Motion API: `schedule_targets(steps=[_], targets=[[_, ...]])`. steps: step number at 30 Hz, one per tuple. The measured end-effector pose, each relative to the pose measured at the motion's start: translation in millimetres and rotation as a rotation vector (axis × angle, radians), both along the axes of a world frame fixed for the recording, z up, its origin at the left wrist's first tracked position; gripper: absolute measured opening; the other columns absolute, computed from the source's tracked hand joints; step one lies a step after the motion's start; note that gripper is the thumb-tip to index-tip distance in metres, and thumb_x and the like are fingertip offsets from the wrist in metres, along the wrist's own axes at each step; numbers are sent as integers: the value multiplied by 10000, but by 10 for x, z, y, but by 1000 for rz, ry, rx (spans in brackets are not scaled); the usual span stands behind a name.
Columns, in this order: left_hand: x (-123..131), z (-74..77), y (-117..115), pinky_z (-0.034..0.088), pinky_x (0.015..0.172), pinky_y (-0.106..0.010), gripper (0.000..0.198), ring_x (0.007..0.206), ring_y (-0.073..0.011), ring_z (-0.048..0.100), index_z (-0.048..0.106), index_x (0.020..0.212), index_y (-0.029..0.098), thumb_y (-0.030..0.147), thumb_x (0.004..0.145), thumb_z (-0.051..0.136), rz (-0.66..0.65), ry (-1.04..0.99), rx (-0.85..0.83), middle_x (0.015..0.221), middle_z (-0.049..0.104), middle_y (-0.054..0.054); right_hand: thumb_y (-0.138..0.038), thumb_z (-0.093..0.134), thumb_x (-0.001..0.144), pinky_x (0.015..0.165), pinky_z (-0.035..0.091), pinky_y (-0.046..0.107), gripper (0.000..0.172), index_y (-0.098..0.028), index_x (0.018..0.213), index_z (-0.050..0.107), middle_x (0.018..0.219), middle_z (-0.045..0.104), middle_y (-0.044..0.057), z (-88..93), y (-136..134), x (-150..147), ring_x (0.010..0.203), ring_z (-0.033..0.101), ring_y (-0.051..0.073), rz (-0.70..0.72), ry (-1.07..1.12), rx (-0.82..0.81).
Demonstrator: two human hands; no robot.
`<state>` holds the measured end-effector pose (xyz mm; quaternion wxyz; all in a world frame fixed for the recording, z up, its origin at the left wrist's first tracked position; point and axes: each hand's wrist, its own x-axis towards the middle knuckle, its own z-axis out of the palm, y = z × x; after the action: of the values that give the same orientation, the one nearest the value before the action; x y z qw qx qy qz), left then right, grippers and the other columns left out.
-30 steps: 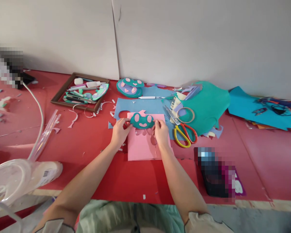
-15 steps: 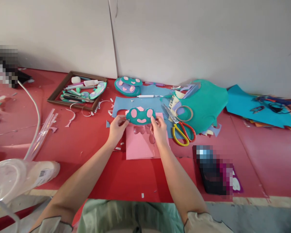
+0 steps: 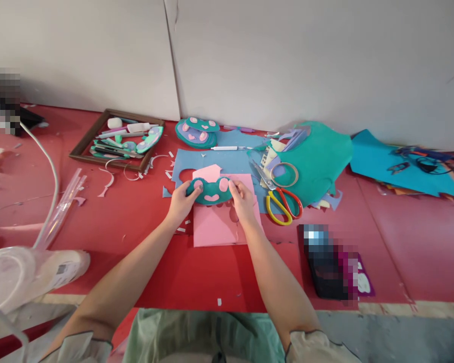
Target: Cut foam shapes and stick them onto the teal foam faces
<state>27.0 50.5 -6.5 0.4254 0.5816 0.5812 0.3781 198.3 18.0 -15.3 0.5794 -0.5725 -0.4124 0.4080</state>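
Note:
Between my two hands is a teal foam frog face (image 3: 212,190) with two pink round eyes and a pink mouth. My left hand (image 3: 182,202) pinches its left end, the thumb lying on the front near one eye. At the other end my right hand (image 3: 244,201) grips the edge beside the right eye. Under the face lies a pink foam sheet (image 3: 215,229) with shapes cut out of it. A blue foam sheet (image 3: 189,160) is spread behind. Scissors (image 3: 283,204) with red and yellow handles rest right of my right hand, next to a tape roll (image 3: 284,174).
A brown tray (image 3: 83,141) of pens and tools stands at the back left. Finished foam faces (image 3: 196,133) lie against the wall. Teal foam (image 3: 325,151) and turquoise sheets (image 3: 378,161) are at the right. A black phone (image 3: 325,277) lies near the front edge; a plastic container (image 3: 7,277) stands front left.
Both hands have brought the frog face slightly down and to the left over the pink sheet. My left thumb has moved onto its front. The view has shifted a little.

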Motion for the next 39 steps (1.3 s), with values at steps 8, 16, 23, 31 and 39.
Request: schedule_targets(steps=[8, 16, 23, 31, 39], targets=[[45, 88, -37, 441, 614, -225, 218, 674, -140, 540, 642, 791, 181, 393, 745, 628, -58, 29, -17, 705, 619, 17, -517, 569, 809, 605, 405, 254, 330, -196, 740, 606, 657, 542, -10, -59, 9, 41, 649, 470, 140, -25, -150, 36], [23, 39, -22, 440, 607, -219, 201, 645, -128, 551, 608, 721, 182, 367, 782, 558, -47, -63, -5, 650, 616, 19, -549, 582, 790, 561, 372, 252, 362, -206, 676, 569, 608, 533, -14, -22, -12, 27, 586, 429, 129, -15, -187, 10], [31, 40, -32, 421, 593, -227, 208, 612, -122, 537, 569, 632, 187, 334, 779, 562, -49, -58, 14, 609, 589, 18, -528, 590, 788, 575, 371, 255, 350, -208, 652, 550, 602, 533, -16, -47, -15, 12, 587, 436, 129, 5, -187, -4], [4, 30, -31, 393, 594, -228, 186, 622, -120, 510, 553, 650, 188, 323, 776, 539, -1, -16, 14, 632, 585, 19, -562, 547, 809, 545, 300, 253, 393, -219, 632, 473, 565, 323, -53, -4, -23, -4, 574, 350, 124, 52, -194, -46], [18, 15, -24, 411, 599, -235, 217, 634, -131, 517, 581, 711, 193, 400, 760, 541, -12, -95, -17, 647, 586, 18, -568, 591, 776, 535, 274, 246, 410, -214, 618, 459, 555, 351, -64, -31, -7, 10, 551, 340, 109, 83, -244, -79]])
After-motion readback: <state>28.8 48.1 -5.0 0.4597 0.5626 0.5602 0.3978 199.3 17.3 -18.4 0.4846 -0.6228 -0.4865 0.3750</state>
